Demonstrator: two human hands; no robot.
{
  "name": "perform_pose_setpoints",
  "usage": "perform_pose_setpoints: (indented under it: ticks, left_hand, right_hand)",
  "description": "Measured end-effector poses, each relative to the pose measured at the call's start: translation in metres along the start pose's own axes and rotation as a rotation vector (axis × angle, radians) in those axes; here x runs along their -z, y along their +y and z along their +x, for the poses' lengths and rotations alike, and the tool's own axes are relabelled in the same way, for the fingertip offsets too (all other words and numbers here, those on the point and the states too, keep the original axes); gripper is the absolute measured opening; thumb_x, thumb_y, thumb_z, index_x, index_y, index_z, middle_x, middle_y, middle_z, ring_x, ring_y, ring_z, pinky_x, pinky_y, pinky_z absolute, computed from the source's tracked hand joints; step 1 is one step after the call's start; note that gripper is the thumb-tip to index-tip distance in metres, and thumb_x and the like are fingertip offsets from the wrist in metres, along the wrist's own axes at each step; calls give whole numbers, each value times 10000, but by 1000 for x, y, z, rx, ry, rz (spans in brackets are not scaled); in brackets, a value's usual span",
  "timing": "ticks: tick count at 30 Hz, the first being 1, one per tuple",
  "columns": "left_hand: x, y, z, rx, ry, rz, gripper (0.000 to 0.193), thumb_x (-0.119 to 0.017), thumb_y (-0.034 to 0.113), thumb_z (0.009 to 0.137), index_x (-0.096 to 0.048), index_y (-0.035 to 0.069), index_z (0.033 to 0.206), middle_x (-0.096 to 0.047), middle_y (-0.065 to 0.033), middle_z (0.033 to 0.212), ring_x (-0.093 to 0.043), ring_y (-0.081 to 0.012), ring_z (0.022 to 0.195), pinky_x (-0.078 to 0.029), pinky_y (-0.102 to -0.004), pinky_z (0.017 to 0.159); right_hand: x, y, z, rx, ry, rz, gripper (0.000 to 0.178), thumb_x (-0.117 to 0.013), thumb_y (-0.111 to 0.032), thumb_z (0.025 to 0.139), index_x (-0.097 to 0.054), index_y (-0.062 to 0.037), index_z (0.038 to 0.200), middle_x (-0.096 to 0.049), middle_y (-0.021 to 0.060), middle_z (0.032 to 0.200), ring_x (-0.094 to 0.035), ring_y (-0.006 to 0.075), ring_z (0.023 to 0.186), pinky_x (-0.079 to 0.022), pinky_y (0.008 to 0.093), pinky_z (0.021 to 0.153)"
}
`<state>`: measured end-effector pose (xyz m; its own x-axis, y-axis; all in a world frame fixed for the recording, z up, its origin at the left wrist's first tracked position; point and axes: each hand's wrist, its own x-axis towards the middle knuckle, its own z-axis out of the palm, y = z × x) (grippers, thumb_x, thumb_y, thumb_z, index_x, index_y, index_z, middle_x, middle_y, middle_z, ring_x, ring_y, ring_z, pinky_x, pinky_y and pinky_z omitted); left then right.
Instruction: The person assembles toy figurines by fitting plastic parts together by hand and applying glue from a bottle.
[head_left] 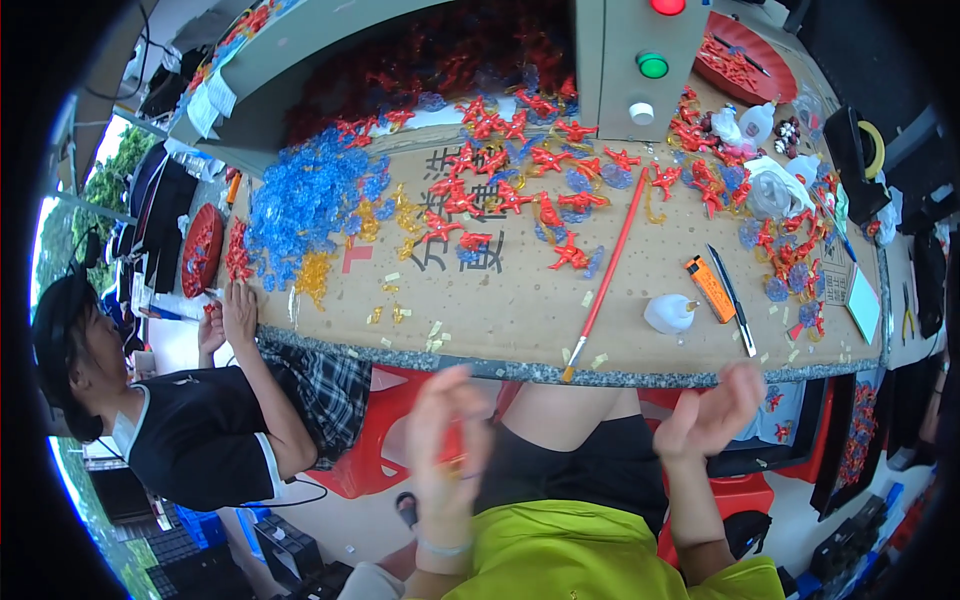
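Note:
My left hand [440, 425], blurred by motion, is raised in front of the table's near edge. Its fingers are closed around a small red plastic figure [452, 446] with a bit of yellow at its lower end. Level with it on the right, my right hand [710, 412] is lifted with the palm up. Its fingers are loosely curled, apart from the thumb, and I see nothing in them. On the cardboard-covered table, a red-handled brush [612, 270], a white squeeze bottle [670, 313], an orange lighter [709, 288] and a slim knife [732, 300] lie nearest to my hands.
Red figures [510, 195] with blue and yellow parts spread below a grey machine housing [640, 80]. A heap of clear blue pieces [305, 200] lies left. A red tray [742, 40] stands at the back right. At the left, a co-worker [190, 410] handles red pieces.

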<state>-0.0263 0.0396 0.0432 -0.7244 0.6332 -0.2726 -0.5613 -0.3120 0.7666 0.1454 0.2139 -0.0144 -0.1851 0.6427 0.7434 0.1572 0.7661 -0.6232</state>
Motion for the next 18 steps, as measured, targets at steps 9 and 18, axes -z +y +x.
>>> perform_pose_setpoints:
  ticks: [9, 18]
  left_hand:
    - [-21, -40, 18, -52, 86, 236, 426, -317, 348, 1024, -387, 19, 1286, -589, -114, 1054, -498, -57, 763, -417, -179, 658]
    - [1, -19, 10, -40, -70, 26, 507, -465, 288, 966, -311, 9, 1360, -471, -168, 1263, -516, -220, 1135, -411, -339, 972]
  right_hand:
    - [-50, -93, 1, -262, -664, 384, 305, -736, -50, 741, -651, 14, 1026, -598, 149, 988, -619, 282, 871, -506, 322, 738]
    - [-75, -80, -5, -927, -536, 753, 178, -588, 40, 881, -608, 83, 1052, -602, 97, 1041, -614, 119, 923, -498, 227, 791]
